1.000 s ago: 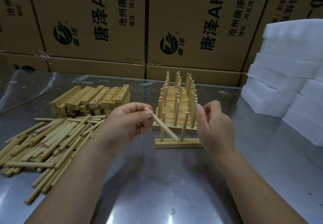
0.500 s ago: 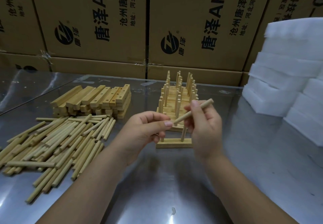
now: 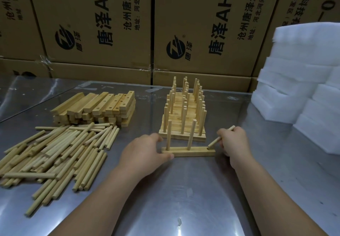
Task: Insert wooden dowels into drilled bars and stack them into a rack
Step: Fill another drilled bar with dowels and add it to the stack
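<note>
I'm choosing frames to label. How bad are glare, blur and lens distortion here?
Head view: glare patches on the steel table near the bottom edge, none on the bar; wide-angle bowing tilts the cartons and foam at the edges; the right hand and its dowel are sharp, no motion blur.

The right hand (image 3: 234, 143) covers the middle of the dowel (image 3: 214, 142) it holds, and whether the tip sits in the hole at the right end of the bar (image 3: 193, 152) is unclear. The left hand (image 3: 143, 153) hides its left end. The rear rows of the rack (image 3: 177, 123) merge (too crowded to count). The loose dowels (image 3: 60, 149) run off the left edge, the foam blocks (image 3: 301, 81) off the right.
</note>
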